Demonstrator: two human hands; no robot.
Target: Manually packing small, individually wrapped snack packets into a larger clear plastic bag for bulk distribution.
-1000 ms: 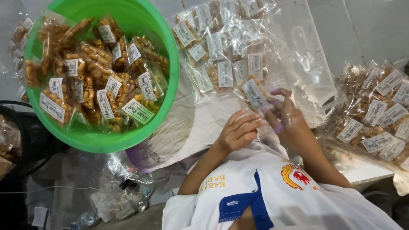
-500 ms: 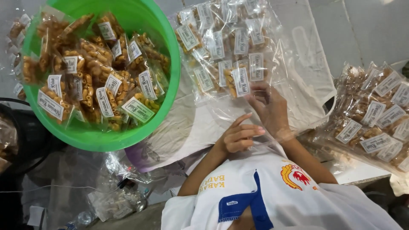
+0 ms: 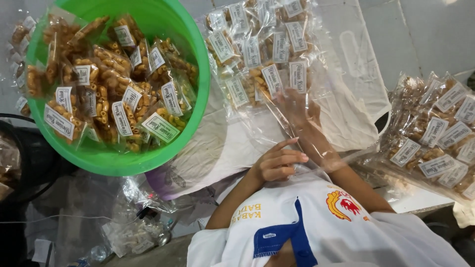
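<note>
Clear plastic everywhere. Nearest, the left hand (image 3: 277, 164) rests half-curled at the mouth of the big bag (image 3: 346, 74), and I can't tell if it's really pinching it. The right hand (image 3: 298, 108) is inside the bag, open, with its fingers flat against the labelled snack packets (image 3: 257, 64). I'd hold that mouth wide and keep the rows flat. A green basin (image 3: 200, 94) of more packets sits beside it, with another pile (image 3: 435, 138) off to the right.

your view is evenly daylit, soft shadows; glare on the clear plastic bag (image 3: 341, 99); right hand (image 3: 297, 106) motion-blurred.
</note>
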